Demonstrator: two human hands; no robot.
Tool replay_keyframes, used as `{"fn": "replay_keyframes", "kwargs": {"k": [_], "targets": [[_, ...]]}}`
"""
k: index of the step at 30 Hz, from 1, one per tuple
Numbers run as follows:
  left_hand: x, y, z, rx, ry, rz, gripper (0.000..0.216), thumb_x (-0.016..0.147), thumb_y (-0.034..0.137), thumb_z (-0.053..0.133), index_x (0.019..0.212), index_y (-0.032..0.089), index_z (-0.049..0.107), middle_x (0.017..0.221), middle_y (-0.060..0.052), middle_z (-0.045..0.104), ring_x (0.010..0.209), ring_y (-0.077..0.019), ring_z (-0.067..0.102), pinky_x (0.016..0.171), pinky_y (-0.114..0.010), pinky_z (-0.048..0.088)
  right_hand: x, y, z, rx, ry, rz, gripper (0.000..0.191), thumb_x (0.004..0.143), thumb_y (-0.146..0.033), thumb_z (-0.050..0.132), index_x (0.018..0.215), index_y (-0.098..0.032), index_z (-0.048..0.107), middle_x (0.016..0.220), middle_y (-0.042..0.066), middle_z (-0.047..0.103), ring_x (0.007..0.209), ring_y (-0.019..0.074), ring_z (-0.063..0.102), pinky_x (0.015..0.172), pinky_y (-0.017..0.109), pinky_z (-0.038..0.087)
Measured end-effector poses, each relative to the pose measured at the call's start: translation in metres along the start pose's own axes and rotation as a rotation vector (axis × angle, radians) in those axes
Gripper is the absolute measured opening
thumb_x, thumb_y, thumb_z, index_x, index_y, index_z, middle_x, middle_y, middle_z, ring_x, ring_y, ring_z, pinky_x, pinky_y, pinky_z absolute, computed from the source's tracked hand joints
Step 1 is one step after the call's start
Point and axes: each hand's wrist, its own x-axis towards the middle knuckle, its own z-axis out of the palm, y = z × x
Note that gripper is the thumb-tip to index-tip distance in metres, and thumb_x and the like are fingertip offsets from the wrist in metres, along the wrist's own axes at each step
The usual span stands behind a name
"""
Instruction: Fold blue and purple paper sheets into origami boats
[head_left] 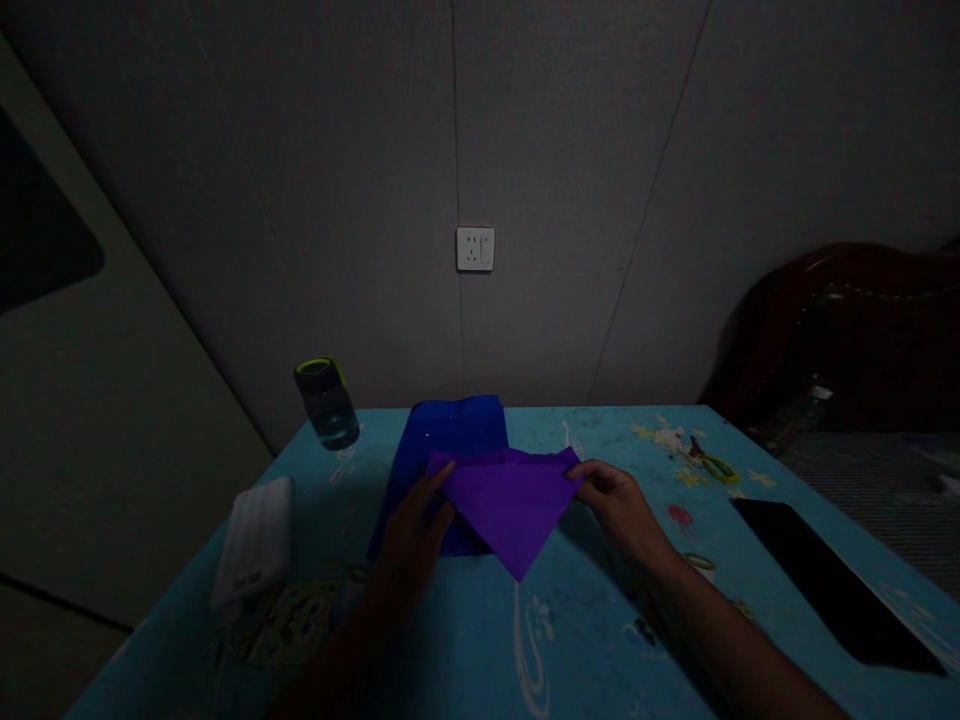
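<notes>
A sheet of purple paper (514, 500), folded into a triangle, is held up over the table with its point downward. My left hand (416, 525) pinches its upper left corner between thumb and fingers. At the upper right corner, my right hand (611, 500) grips the paper the same way. Along the top edge of the triangle a narrow strip shows darker. Behind and partly under it lies a blue sheet or folder (457, 425), its lower middle covered by the purple paper and my left hand.
On the left stand a water bottle (330, 405) and a white power bank (255, 540) with a cable. To the right are yellow-handled pliers (712, 465) and a flat black panel (832, 585). A patterned blue cloth (585, 640) covers the table, which meets a wall with a socket (475, 249).
</notes>
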Motion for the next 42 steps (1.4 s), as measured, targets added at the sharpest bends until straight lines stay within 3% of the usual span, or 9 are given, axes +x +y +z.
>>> {"fn": "replay_keyframes", "kwargs": {"k": [3,9,21,30,35,42], "targets": [[0.0,-0.001,-0.001,0.028,0.018,0.029,0.043,0.088,0.033,0.057,0.13,0.029,0.058,0.138,-0.005,0.058,0.131,-0.0262,0.049,0.112,-0.047,0.035,-0.002,-0.004,0.0,-0.039,-0.027,-0.02,0.029,0.06,-0.041,0.084,0.075,-0.02,0.071,0.07,0.001,0.069,0.066,0.0161,0.061,0.066,0.028,0.048],[-0.002,0.002,-0.001,-0.02,0.057,0.053,0.041,0.087,0.032,0.058,0.127,0.028,0.059,0.133,-0.006,0.06,0.122,-0.0245,0.056,0.102,-0.04,0.047,-0.005,-0.009,0.001,-0.1,-0.041,-0.061,0.033,0.061,-0.048,0.082,0.078,-0.021,0.072,0.061,0.0,0.065,0.057,0.014,0.056,0.057,0.027,0.046],[-0.003,0.011,-0.004,-0.093,0.086,0.025,0.034,0.085,0.033,0.059,0.117,0.023,0.064,0.119,-0.007,0.066,0.109,-0.0235,0.062,0.091,-0.034,0.051,-0.01,-0.004,-0.003,-0.167,-0.026,-0.134,0.019,0.067,-0.035,0.078,0.082,-0.023,0.078,0.081,0.005,0.075,0.076,0.0219,0.067,0.072,0.034,0.053],[-0.003,0.013,-0.002,-0.134,0.105,-0.015,0.033,0.082,0.037,0.062,0.112,0.023,0.068,0.117,-0.008,0.066,0.109,-0.0244,0.062,0.095,-0.037,0.049,-0.01,-0.005,-0.003,-0.207,-0.011,-0.184,0.016,0.074,-0.036,0.072,0.083,-0.025,0.079,0.089,0.005,0.077,0.086,0.0246,0.069,0.083,0.038,0.053],[0.0,0.022,-0.001,-0.299,0.077,-0.082,0.034,0.081,0.038,0.063,0.11,0.021,0.067,0.108,-0.006,0.07,0.09,-0.0202,0.069,0.079,-0.033,0.058,-0.012,-0.004,-0.004,-0.179,-0.027,-0.196,0.016,0.075,-0.036,0.071,0.084,-0.025,0.079,0.089,0.006,0.077,0.085,0.0241,0.069,0.082,0.038,0.054],[-0.001,0.021,0.001,-0.392,0.035,-0.125,0.027,0.081,0.035,0.065,0.104,0.021,0.064,0.096,-0.003,0.072,0.084,-0.0189,0.07,0.077,-0.032,0.058,-0.013,-0.005,-0.003,-0.156,-0.005,-0.199,0.014,0.075,-0.035,0.072,0.081,-0.026,0.079,0.086,0.005,0.077,0.082,0.0239,0.07,0.08,0.036,0.054]]}}
